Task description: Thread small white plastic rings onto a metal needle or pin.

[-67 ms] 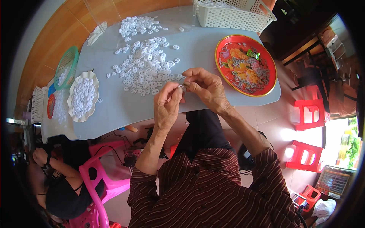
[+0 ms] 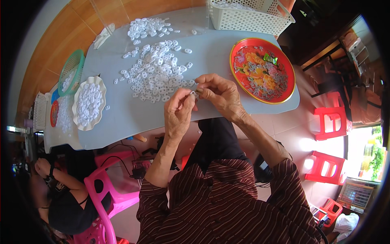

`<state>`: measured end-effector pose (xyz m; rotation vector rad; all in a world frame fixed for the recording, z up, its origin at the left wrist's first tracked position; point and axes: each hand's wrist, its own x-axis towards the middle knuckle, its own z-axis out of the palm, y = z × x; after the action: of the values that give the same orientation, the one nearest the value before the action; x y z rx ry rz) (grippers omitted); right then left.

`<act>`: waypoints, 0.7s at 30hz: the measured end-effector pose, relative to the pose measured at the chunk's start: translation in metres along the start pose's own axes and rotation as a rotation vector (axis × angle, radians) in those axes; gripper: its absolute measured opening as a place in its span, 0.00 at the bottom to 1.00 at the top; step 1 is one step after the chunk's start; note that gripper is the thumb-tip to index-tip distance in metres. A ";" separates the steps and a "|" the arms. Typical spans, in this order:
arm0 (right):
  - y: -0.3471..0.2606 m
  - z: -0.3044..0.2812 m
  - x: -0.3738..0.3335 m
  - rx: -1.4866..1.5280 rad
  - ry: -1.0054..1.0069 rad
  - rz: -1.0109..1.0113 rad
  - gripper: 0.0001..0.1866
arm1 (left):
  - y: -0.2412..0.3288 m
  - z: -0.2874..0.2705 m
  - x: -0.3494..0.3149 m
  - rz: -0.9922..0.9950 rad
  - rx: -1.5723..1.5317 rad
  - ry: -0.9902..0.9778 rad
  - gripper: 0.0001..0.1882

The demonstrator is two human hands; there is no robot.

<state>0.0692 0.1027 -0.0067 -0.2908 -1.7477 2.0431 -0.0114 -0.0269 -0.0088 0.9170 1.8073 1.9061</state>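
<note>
My left hand (image 2: pixel 178 112) is closed in a pinch on a small white plastic piece (image 2: pixel 193 93), just beyond the table's near edge. Thumb and forefinger of my right hand (image 2: pixel 221 95) press together right against that piece; whatever they pinch is too small and covered to make out. Past my fingers spreads a pile of small white oval pieces with holes (image 2: pixel 156 73). To the right of my hands stands a round red tray (image 2: pixel 248 94) with a gold rim and a flower pattern. Many thin grey metal bits lie in it, along with a green shiny wrapper (image 2: pixel 270 59).
A scalloped white dish (image 2: pixel 103 91) and a green basket (image 2: pixel 82 61) at the left hold white pieces. A second pile (image 2: pixel 146 27) lies farther back, near a white perforated basket (image 2: pixel 248 24). At lower left a person (image 2: pixel 69 195) sits by a pink chair (image 2: pixel 107 191).
</note>
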 end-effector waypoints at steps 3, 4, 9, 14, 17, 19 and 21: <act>-0.003 -0.004 0.000 -0.079 -0.028 0.000 0.07 | 0.000 0.000 0.000 -0.008 -0.038 -0.008 0.05; -0.005 -0.005 0.001 -0.136 -0.055 0.001 0.06 | 0.000 0.000 0.000 -0.009 -0.037 -0.005 0.05; -0.012 -0.004 0.004 -0.287 -0.074 0.030 0.07 | 0.000 -0.004 0.001 -0.033 -0.062 -0.056 0.05; -0.015 0.004 0.003 -0.379 -0.032 0.009 0.09 | 0.000 -0.001 0.001 0.003 -0.008 -0.021 0.04; -0.014 0.011 0.000 -0.450 0.029 -0.053 0.10 | 0.002 0.003 -0.001 0.076 0.070 0.039 0.04; -0.014 0.009 0.002 -0.510 0.075 -0.102 0.11 | 0.001 0.004 0.000 0.125 0.099 0.059 0.03; -0.014 0.008 0.004 -0.482 0.044 -0.069 0.11 | 0.000 0.003 0.000 0.100 0.188 0.003 0.03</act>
<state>0.0648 0.0991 0.0093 -0.4093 -2.1718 1.5324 -0.0093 -0.0252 -0.0091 1.0861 2.0036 1.8189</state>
